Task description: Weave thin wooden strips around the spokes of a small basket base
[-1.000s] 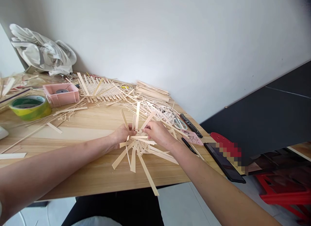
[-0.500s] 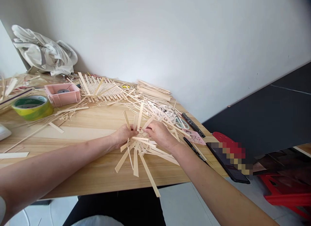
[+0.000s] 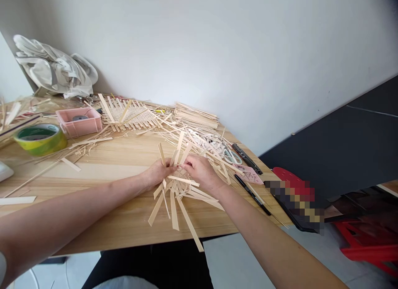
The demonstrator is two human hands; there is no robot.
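Note:
A round woven piece of pale flat strips (image 3: 182, 177) hangs over the front part of the table, its long strips fanning out in all directions. My left hand (image 3: 159, 172) grips its upper left side, thumb and fingers pressed together on the strips. On the upper right side, my right hand (image 3: 199, 169) pinches a strip close to the left fingertips. The two hands nearly touch. The fingers partly hide the upper rim of the weave.
Behind lie a woven mat (image 3: 130, 115), a strip stack (image 3: 197, 116) and scraps. At left are a pink basket (image 3: 81, 125) and green-yellow tape (image 3: 42, 144). Scissors (image 3: 233, 157), a cutter (image 3: 247, 158), a black pen (image 3: 251, 194) and a phone (image 3: 295, 210) lie at right.
My right hand has shifted slightly left, closer to my left hand. The strips at the top right of the woven piece stand more upright, and the piece has tilted a little.

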